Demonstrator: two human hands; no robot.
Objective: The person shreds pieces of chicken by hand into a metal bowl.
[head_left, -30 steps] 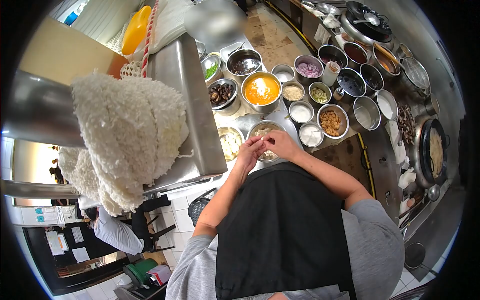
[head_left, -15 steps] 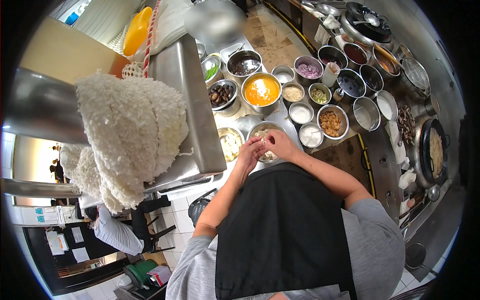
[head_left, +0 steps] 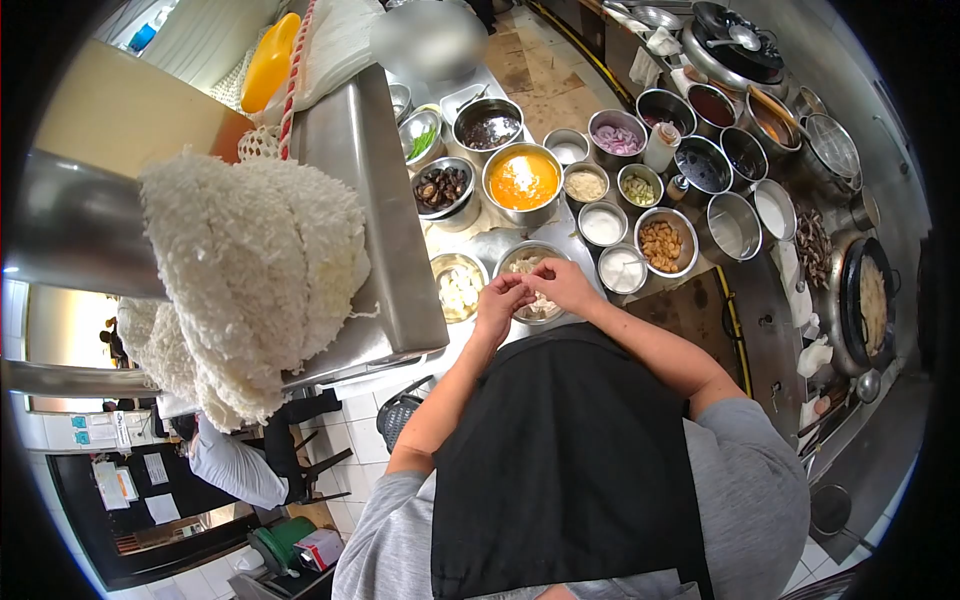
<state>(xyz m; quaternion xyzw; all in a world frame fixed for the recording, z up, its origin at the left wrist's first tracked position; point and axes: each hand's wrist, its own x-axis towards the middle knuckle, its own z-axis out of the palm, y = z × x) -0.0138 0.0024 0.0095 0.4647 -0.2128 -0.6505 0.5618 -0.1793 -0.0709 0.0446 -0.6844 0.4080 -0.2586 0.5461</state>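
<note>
Over a steel bowl (head_left: 532,247) of pale shredded food (head_left: 520,262), my two hands meet at the fingertips. My left hand (head_left: 504,303) is closed in a pinch at the bowl's left side. From the right, my right hand (head_left: 562,286) pinches against the left fingertips. Whatever sits between the fingers is too small to make out. Just left of my left hand stands a steel bowl of whitish-yellow chunks (head_left: 460,287). Behind the hands is a steel pot of orange liquid (head_left: 523,178).
Several steel containers stand to the right, including fried brown pieces (head_left: 660,246), white powder (head_left: 603,225) and chopped purple onion (head_left: 617,140). A white cloth (head_left: 255,270) hangs off a steel shelf (head_left: 375,250) at left. Woks (head_left: 865,300) line the far right. A seated person (head_left: 235,460) is lower left.
My hands stay over the bowl; the fingertips shift slightly as they work against each other. The view moves a little, with the white cloth sliding slightly left.
</note>
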